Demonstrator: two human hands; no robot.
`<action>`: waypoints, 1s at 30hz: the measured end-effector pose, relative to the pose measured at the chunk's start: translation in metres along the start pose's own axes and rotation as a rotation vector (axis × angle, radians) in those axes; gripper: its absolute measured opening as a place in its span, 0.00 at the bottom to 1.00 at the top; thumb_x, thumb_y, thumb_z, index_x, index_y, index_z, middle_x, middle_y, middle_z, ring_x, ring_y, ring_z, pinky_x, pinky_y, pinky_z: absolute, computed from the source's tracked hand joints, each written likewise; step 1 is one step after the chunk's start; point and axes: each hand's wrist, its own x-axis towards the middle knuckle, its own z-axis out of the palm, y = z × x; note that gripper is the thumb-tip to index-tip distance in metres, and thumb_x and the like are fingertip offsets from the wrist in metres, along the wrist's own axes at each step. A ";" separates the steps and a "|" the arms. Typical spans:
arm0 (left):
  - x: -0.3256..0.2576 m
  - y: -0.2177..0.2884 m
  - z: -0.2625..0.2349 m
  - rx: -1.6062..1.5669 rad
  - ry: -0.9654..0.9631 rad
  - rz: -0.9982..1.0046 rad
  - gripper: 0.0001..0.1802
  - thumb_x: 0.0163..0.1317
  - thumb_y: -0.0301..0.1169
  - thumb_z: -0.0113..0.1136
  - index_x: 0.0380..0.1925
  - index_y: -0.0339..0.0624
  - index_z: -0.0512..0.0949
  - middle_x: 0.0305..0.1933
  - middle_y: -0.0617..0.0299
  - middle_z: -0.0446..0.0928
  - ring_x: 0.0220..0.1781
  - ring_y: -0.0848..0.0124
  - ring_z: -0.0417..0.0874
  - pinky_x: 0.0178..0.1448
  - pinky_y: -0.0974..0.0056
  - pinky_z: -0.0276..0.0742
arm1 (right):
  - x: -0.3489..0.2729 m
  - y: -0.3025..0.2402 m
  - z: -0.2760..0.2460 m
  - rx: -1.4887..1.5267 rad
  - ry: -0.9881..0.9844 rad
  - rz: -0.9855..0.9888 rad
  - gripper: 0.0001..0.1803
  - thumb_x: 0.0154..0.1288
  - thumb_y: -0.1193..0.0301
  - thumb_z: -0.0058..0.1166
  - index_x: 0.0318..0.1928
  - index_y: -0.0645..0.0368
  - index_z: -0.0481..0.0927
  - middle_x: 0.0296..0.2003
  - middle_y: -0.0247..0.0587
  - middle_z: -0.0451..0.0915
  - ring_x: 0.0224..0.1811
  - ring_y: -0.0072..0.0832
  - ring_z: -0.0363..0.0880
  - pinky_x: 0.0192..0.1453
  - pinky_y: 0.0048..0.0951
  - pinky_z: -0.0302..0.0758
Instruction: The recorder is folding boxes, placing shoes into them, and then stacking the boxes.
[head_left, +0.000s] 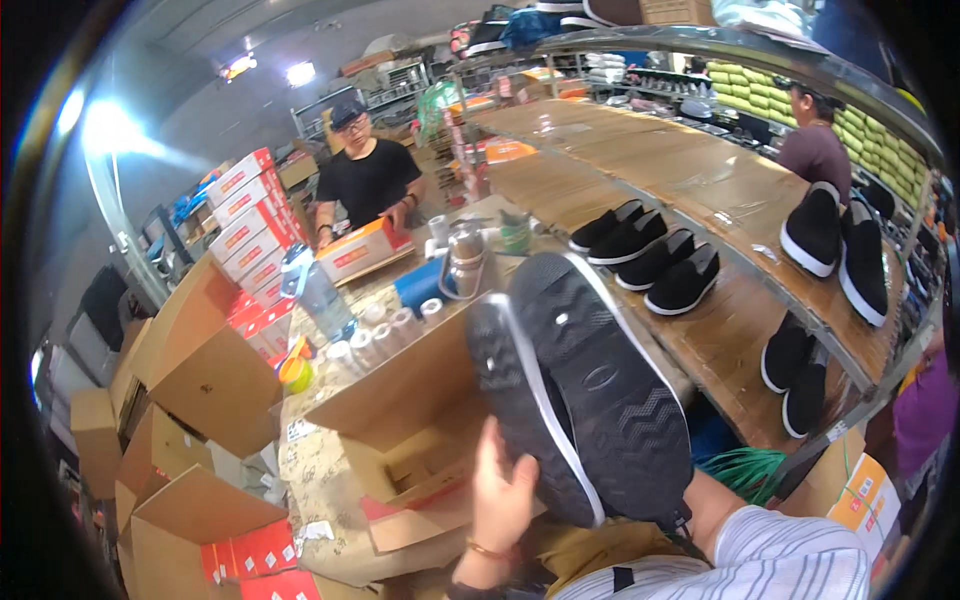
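Near a patterned tabletop (312, 468) in a crowded workshop (350, 30), two black-soled shoes (625, 385) are showing their treads; the left hand (503, 495) is resting wide-fingered beside them; the right hand is hiding, grip unclear.

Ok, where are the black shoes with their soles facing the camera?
In the head view, the black shoes are just right of centre, by the person's left hand, with the open carton to their left and the shelf rack beyond them.
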 end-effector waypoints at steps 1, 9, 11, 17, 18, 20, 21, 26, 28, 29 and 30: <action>0.018 0.007 -0.005 0.054 0.065 0.219 0.33 0.59 0.21 0.55 0.65 0.32 0.57 0.59 0.55 0.69 0.57 0.65 0.71 0.61 0.63 0.66 | -0.002 -0.005 -0.001 -0.054 0.045 -0.038 0.15 0.66 0.65 0.50 0.47 0.62 0.76 0.42 0.44 0.80 0.41 0.31 0.81 0.44 0.32 0.79; 0.030 -0.025 -0.082 1.126 0.007 0.401 0.18 0.51 0.23 0.59 0.44 0.49 0.80 0.39 0.57 0.78 0.40 0.57 0.79 0.44 0.58 0.75 | 0.042 0.025 0.022 -0.523 -0.011 -0.594 0.07 0.62 0.74 0.57 0.31 0.58 0.72 0.44 0.41 0.79 0.42 0.28 0.79 0.47 0.29 0.74; 0.027 -0.047 -0.090 0.895 -0.059 0.262 0.16 0.51 0.20 0.55 0.40 0.47 0.82 0.38 0.56 0.79 0.41 0.56 0.79 0.45 0.57 0.75 | 0.063 0.016 0.064 -1.062 -0.051 -0.878 0.07 0.57 0.79 0.58 0.26 0.62 0.72 0.45 0.47 0.78 0.46 0.33 0.77 0.49 0.30 0.71; 0.030 -0.023 -0.099 0.961 -0.108 0.456 0.10 0.50 0.24 0.60 0.34 0.45 0.83 0.36 0.55 0.80 0.38 0.59 0.80 0.44 0.59 0.76 | 0.121 0.026 0.045 -1.895 -0.706 -1.170 0.05 0.46 0.73 0.61 0.26 0.55 0.78 0.39 0.38 0.80 0.43 0.38 0.78 0.50 0.37 0.73; 0.033 -0.012 -0.108 0.991 -0.144 0.458 0.09 0.50 0.24 0.61 0.33 0.46 0.83 0.33 0.56 0.80 0.37 0.59 0.81 0.44 0.60 0.77 | 0.121 0.019 0.038 -1.849 -0.589 -1.135 0.03 0.48 0.72 0.60 0.25 0.55 0.79 0.38 0.38 0.81 0.42 0.37 0.78 0.48 0.37 0.73; 0.041 -0.008 -0.148 1.005 0.151 0.571 0.06 0.51 0.26 0.63 0.31 0.43 0.82 0.27 0.58 0.80 0.31 0.61 0.79 0.39 0.61 0.75 | 0.122 0.001 0.028 -1.772 -0.280 -1.045 0.04 0.53 0.71 0.57 0.25 0.56 0.79 0.36 0.37 0.81 0.40 0.39 0.78 0.46 0.38 0.73; 0.045 -0.004 -0.164 0.927 0.348 0.469 0.03 0.52 0.26 0.61 0.28 0.44 0.82 0.24 0.60 0.78 0.29 0.62 0.78 0.38 0.60 0.74 | 0.129 -0.006 0.019 -1.735 -0.078 -0.988 0.06 0.56 0.69 0.56 0.25 0.57 0.78 0.35 0.37 0.81 0.39 0.41 0.77 0.45 0.38 0.73; 0.052 -0.072 -0.216 0.870 0.395 0.160 0.27 0.49 0.26 0.62 0.52 0.45 0.69 0.62 0.42 0.55 0.65 0.50 0.57 0.66 0.53 0.58 | 0.151 0.037 -0.046 -1.834 0.273 -0.327 0.18 0.63 0.65 0.49 0.51 0.58 0.71 0.46 0.51 0.76 0.46 0.52 0.74 0.50 0.45 0.71; 0.051 -0.080 -0.184 0.934 0.353 0.044 0.42 0.44 0.29 0.69 0.60 0.45 0.57 0.66 0.37 0.48 0.70 0.43 0.49 0.71 0.50 0.51 | 0.132 0.060 -0.022 -1.996 0.208 -0.200 0.37 0.64 0.63 0.47 0.69 0.59 0.47 0.57 0.65 0.64 0.55 0.58 0.68 0.57 0.48 0.68; 0.055 -0.067 -0.164 0.959 0.284 -0.017 0.47 0.42 0.30 0.72 0.61 0.46 0.53 0.67 0.35 0.46 0.71 0.42 0.46 0.72 0.50 0.49 | 0.133 0.055 -0.026 -2.002 0.215 -0.201 0.37 0.64 0.63 0.47 0.69 0.59 0.47 0.57 0.65 0.64 0.55 0.58 0.68 0.57 0.48 0.68; 0.057 -0.065 -0.160 0.953 0.281 -0.014 0.47 0.42 0.30 0.72 0.61 0.46 0.53 0.67 0.35 0.46 0.71 0.42 0.46 0.72 0.50 0.49 | 0.135 0.049 -0.034 -1.955 0.244 -0.178 0.37 0.64 0.63 0.48 0.68 0.61 0.48 0.57 0.66 0.64 0.56 0.58 0.67 0.58 0.48 0.67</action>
